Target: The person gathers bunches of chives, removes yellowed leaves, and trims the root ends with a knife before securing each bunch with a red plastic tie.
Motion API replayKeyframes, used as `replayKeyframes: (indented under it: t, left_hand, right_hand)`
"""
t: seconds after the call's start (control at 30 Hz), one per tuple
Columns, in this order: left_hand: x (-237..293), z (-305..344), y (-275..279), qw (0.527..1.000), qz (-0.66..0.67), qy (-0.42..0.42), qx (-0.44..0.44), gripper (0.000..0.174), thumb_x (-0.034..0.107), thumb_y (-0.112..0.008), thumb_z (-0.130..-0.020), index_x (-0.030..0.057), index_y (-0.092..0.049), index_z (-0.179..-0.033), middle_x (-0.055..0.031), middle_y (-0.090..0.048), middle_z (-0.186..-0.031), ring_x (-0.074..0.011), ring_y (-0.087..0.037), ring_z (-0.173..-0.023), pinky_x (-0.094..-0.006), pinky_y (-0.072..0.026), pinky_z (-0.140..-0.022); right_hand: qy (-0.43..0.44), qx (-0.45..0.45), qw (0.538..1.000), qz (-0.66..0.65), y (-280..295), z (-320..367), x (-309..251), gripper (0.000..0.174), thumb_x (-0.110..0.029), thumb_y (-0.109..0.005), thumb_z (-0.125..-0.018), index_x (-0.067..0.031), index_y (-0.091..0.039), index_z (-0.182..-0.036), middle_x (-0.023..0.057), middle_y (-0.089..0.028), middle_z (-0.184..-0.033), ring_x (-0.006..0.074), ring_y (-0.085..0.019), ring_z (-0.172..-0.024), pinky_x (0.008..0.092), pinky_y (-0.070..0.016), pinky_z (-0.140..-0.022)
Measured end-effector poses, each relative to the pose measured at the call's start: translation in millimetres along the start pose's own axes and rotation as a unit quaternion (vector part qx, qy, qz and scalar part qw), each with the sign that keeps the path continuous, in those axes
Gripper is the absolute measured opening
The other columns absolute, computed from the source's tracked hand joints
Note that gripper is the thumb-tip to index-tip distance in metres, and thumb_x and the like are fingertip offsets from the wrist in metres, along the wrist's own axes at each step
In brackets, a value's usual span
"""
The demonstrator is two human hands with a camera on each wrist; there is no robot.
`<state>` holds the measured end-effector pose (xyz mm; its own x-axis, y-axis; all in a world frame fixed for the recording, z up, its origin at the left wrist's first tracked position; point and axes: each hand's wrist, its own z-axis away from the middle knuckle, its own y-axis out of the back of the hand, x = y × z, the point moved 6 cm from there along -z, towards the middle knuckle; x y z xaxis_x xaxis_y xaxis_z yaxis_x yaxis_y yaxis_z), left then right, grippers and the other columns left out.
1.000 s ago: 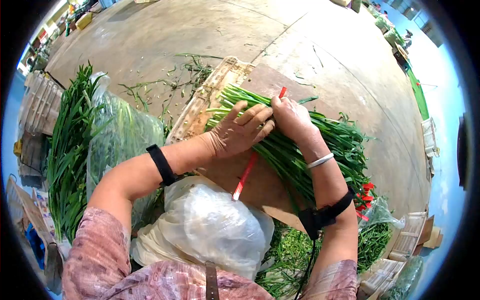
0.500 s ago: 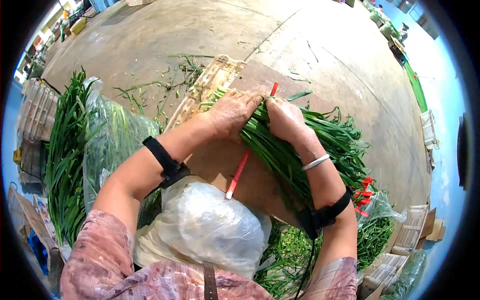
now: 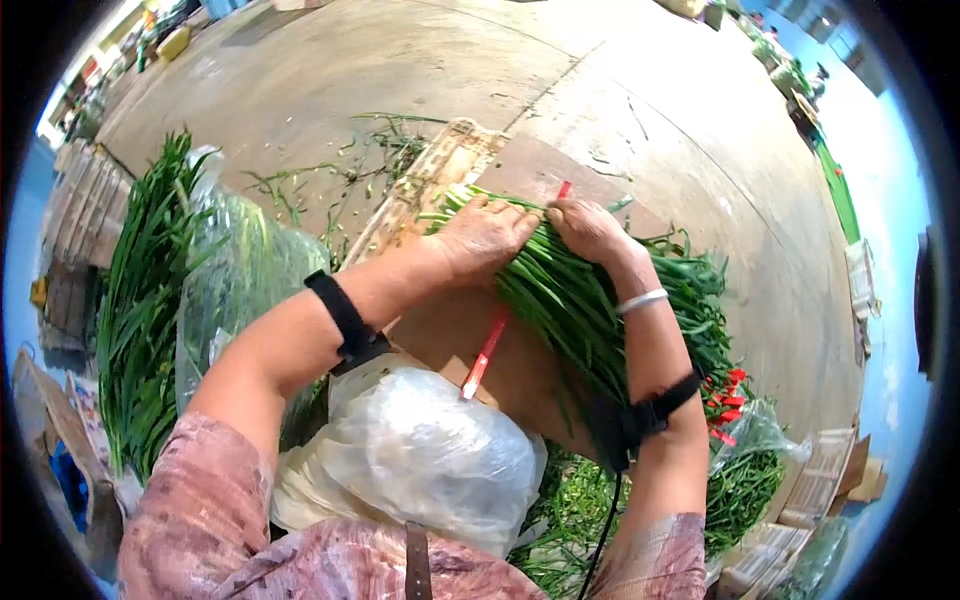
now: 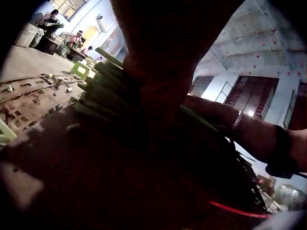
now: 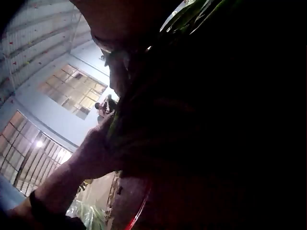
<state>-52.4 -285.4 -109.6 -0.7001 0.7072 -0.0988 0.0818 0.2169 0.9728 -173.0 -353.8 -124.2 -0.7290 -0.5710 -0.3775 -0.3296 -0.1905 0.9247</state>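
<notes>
A thick bunch of long green leafy stalks [image 3: 560, 285] lies across a brown board [image 3: 450, 325], pale cut ends to the left, leaves fanning right. My left hand [image 3: 487, 235] grips the bunch from above near the pale ends. Close beside it, my right hand [image 3: 592, 230] has its fingers curled, pinching at the far end of a red strap [image 3: 486, 355] that runs under the bunch. The strap's near end lies loose on the board. In the left wrist view the stalk ends [image 4: 103, 86] poke out past the dark hand; the right wrist view is mostly in shadow.
A plastic crate [image 3: 440, 180] stands under the board's left side. More greens [image 3: 150, 310] and a clear bag of greens [image 3: 250, 270] are at left. A white plastic bag [image 3: 430, 450] sits close to my body. Red straps [image 3: 730, 400] hang at right.
My left hand has gone from lying with spread fingers over the stalks to closing round the bunch. My right hand stays at the red strap's far end.
</notes>
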Motion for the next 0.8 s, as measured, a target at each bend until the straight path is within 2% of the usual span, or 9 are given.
replayKeyframes:
  t: [0.17, 0.37, 0.43, 0.5, 0.53, 0.57, 0.63, 0.67, 0.8]
  left_hand:
    - [2.9, 9.3, 5.8, 0.996, -0.001, -0.003, 0.093, 0.047, 0.018, -0.050, -0.078, 0.0002, -0.045, -0.121, -0.0122, -0.056, -0.113, -0.0245, -0.057, -0.102, -0.0361, -0.0410, -0.089]
    - [-1.6, 1.0, -1.9, 0.996, 0.012, 0.001, 0.083, 0.049, 0.019, -0.046, -0.082, 0.0031, -0.040, -0.128, -0.0161, -0.038, -0.136, -0.0295, -0.036, -0.128, -0.0530, -0.0263, -0.102]
    - [0.6, -3.7, 3.2, 0.990, -0.076, -0.026, 0.114, 0.051, 0.021, -0.046, -0.083, 0.0024, -0.038, -0.130, -0.0168, -0.033, -0.139, -0.0314, -0.033, -0.129, -0.0537, -0.0228, -0.104]
    - [1.5, -4.4, 12.5, 0.995, -0.073, -0.023, 0.059, 0.059, 0.023, -0.052, -0.081, 0.0014, -0.033, -0.133, -0.0183, -0.031, -0.140, -0.0319, -0.030, -0.131, -0.0559, -0.0225, -0.103]
    - [-1.1, -4.9, 10.5, 0.999, 0.010, 0.001, -0.038, 0.065, 0.024, -0.057, -0.078, 0.0009, -0.031, -0.133, -0.0189, -0.030, -0.140, -0.0318, -0.028, -0.132, -0.0576, -0.0223, -0.103]
    - [-2.9, -4.0, 4.0, 0.986, 0.091, 0.023, -0.134, 0.071, 0.024, -0.062, -0.076, 0.0003, -0.029, -0.134, -0.0195, -0.029, -0.140, -0.0317, -0.026, -0.133, -0.0592, -0.0221, -0.102]
    - [-4.1, -4.6, -4.9, 0.986, 0.100, 0.026, -0.127, 0.083, 0.022, -0.070, -0.069, -0.0003, -0.025, -0.135, -0.0194, -0.028, -0.140, -0.0317, -0.024, -0.134, -0.0623, -0.0224, -0.100]
    - [-3.6, -4.2, -3.7, 0.991, 0.077, 0.022, -0.105, 0.088, 0.025, -0.073, -0.066, 0.0004, -0.025, -0.136, -0.0192, -0.027, -0.141, -0.0318, -0.023, -0.134, -0.0626, -0.0209, -0.101]
    - [-3.1, 13.9, 32.7, 0.998, 0.050, 0.005, -0.047, 0.109, 0.043, -0.079, -0.057, 0.0034, -0.019, -0.139, -0.0185, -0.024, -0.143, -0.0316, -0.018, -0.135, -0.0635, -0.0141, -0.102]
  right_hand:
    - [-0.075, -0.064, 0.993, -0.059, 5.8, 14.9, -16.1, 0.033, -0.024, -0.038, -0.088, 0.0016, -0.058, -0.086, 0.0261, -0.060, -0.090, 0.0406, -0.057, -0.085, 0.0469, -0.0436, -0.079]
    - [0.004, -0.076, 0.990, -0.121, 4.3, 14.5, -8.3, 0.030, -0.019, -0.038, -0.086, 0.0050, -0.056, -0.085, 0.0279, -0.058, -0.093, 0.0401, -0.054, -0.093, 0.0435, -0.0417, -0.083]
    - [0.064, -0.130, 0.986, -0.081, 8.2, 11.8, -12.7, 0.040, -0.029, -0.043, -0.086, 0.0063, -0.057, -0.097, 0.0276, -0.057, -0.104, 0.0376, -0.053, -0.101, 0.0402, -0.0403, -0.090]
    - [-0.029, -0.204, 0.975, -0.084, 23.0, 18.0, -31.3, 0.063, -0.045, -0.048, -0.084, 0.0104, -0.050, -0.114, 0.0292, -0.052, -0.117, 0.0307, -0.051, -0.111, 0.0357, -0.0374, -0.095]
    - [-0.065, -0.224, 0.965, -0.120, 23.8, 19.1, -34.4, 0.085, -0.052, -0.063, -0.073, 0.0102, -0.039, -0.126, 0.0298, -0.045, -0.126, 0.0330, -0.044, -0.119, 0.0351, -0.0335, -0.101]
    - [-0.065, -0.224, 0.965, -0.120, 20.6, 19.0, -36.2, 0.085, -0.052, -0.063, -0.073, 0.0102, -0.039, -0.126, 0.0298, -0.045, -0.126, 0.0330, -0.044, -0.119, 0.0351, -0.0335, -0.101]
    - [0.009, -0.175, 0.974, -0.141, 15.4, 19.6, -48.0, 0.093, -0.053, -0.073, -0.063, 0.0085, -0.040, -0.124, 0.0282, -0.048, -0.122, 0.0348, -0.048, -0.115, 0.0367, -0.0373, -0.098]
    - [-0.028, -0.146, 0.988, -0.045, 13.6, 22.1, -45.5, 0.096, -0.049, -0.078, -0.059, 0.0054, -0.037, -0.127, 0.0262, -0.050, -0.121, 0.0338, -0.049, -0.115, 0.0367, -0.0386, -0.096]
    - [-0.043, -0.097, 0.992, -0.068, 12.2, 27.1, -37.2, 0.094, -0.049, -0.079, -0.056, 0.0012, -0.041, -0.126, 0.0232, -0.053, -0.118, 0.0336, -0.050, -0.112, 0.0376, -0.0401, -0.095]
